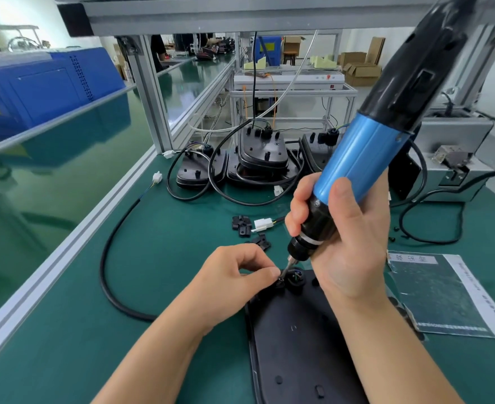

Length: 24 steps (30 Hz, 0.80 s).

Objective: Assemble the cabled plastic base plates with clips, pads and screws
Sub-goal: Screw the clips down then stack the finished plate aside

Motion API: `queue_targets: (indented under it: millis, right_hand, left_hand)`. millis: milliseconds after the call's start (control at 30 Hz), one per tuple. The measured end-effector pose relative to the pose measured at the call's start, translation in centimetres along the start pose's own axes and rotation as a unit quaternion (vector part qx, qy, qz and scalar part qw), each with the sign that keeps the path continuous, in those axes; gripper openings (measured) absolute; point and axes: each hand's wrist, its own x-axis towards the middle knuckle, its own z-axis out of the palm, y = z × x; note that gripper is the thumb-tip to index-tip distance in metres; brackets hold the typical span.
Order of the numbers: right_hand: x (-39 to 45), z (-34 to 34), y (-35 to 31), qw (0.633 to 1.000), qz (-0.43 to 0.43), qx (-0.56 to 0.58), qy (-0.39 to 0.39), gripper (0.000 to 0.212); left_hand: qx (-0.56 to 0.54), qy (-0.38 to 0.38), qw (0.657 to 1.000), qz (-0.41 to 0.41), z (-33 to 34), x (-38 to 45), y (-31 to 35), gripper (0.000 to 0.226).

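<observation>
the right hand [348,237] wraps its fingers tight around the blue screwdriver [366,158] so its tip stays on the small clip [280,282], which the left hand [234,281] pinches in place at the top of the black base plate [301,339] on the green table [65,360].

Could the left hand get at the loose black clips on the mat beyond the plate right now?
Probably not at once: the left hand is pinching a small part at the screwdriver tip. The clips lie uncovered just beyond it, so once freed, the way looks open.
</observation>
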Motion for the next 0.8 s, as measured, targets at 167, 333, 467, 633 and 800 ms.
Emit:
queue_targets:
  millis: [167,333,467,633,800]
  right_hand:
    - [-0.21,-0.10,0.24,1.000,-0.013,-0.005,-0.003,0.024]
    - [-0.21,-0.07,0.18,1.000,-0.022,-0.016,-0.015,0.022]
    - [-0.31,-0.08,0.04,0.998,-0.032,-0.031,-0.033,0.020]
    - [-0.32,0.10,0.13,0.997,-0.023,-0.045,-0.052,0.023]
    - [-0.07,0.69,0.42,0.995,0.004,-0.063,-0.082,0.033]
  left_hand:
    - [-0.007,0.002,1.000,-0.019,0.10,0.30,0.12,0.011]
    - [-0.026,-0.020,0.998,-0.045,-0.11,0.64,0.36,0.014]
    - [-0.038,-0.028,0.998,-0.052,-0.22,0.79,0.46,0.014]
    - [-0.041,-0.023,0.997,-0.054,-0.10,0.77,0.46,0.016]
    - [-0.052,-0.019,0.997,-0.047,-0.04,0.54,0.44,0.015]
